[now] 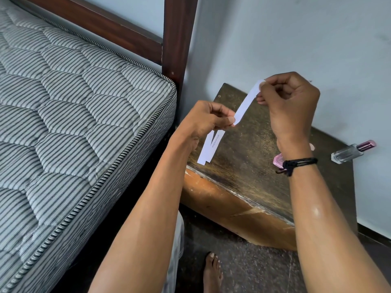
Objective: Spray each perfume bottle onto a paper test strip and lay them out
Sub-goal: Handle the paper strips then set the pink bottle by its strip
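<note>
Stretching one paper test strip point(246, 101) above the table point(243, 166), slanting from near-left to far-right. Pinching its near end with left hand point(208, 117), fingers curled. Also clamping spare strips point(208, 150) in that same hand, hanging down over the table's left edge. Pinching the far end with right hand point(289, 98), fingers curled in tight.

Treating the strip as near-weightless, floppy and easy to crease or drop. Judging a fingertip pinch at one end the best hold, keeping the other end free for spray.

Noting clear perfume bottle point(349, 153) with pink metallic cap, apparently lying on its side at the table's far right, by the wall point(296, 39). Expecting smooth glass, slippery and prone to rolling, so gripping round the body.

Spotting a pink object point(278, 160) partly hidden behind the right wrist, possibly a second bottle, not confirming. Seeing black cord point(300, 162) on that wrist.

Flagging tight space on the left: striped mattress point(74, 102) and bedpost point(177, 49). Needing one hand freed before any spraying.
</note>
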{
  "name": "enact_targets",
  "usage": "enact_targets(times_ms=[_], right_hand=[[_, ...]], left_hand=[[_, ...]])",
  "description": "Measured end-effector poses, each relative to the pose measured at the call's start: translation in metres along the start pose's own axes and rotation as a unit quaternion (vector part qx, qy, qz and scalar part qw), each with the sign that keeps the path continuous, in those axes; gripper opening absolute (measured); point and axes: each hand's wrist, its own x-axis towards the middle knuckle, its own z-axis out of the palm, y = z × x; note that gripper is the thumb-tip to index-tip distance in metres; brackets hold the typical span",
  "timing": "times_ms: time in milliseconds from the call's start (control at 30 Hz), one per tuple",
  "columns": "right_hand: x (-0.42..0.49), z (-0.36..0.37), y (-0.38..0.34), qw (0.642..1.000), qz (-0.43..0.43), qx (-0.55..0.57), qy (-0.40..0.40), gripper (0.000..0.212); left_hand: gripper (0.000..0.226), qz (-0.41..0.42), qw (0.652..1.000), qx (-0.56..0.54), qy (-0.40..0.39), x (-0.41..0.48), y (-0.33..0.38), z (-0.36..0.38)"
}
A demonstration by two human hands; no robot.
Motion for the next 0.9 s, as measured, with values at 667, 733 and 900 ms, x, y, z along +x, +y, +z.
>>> enact_targets(times_ms=[667, 733, 900], right_hand=[[0.024, 0.016, 0.070, 0.987, 0.145, -0.070, -0.017, 0.014], [0.025, 0.022, 0.083, 0.983, 0.159, -0.093, -0.027, 0.018], [0.030, 0.028, 0.110, 0.971, 0.190, -0.142, -0.039, 0.020]], left_hand=[[0.008, -0.034, 0.985, 0.142, 0.096, 0.011, -0.016, 0.008], [0.007, -0.031, 0.972, 0.193, 0.128, 0.013, -0.022, 0.014], [0.013, -0.003, 0.931, 0.307, 0.199, 0.016, -0.032, 0.036]])
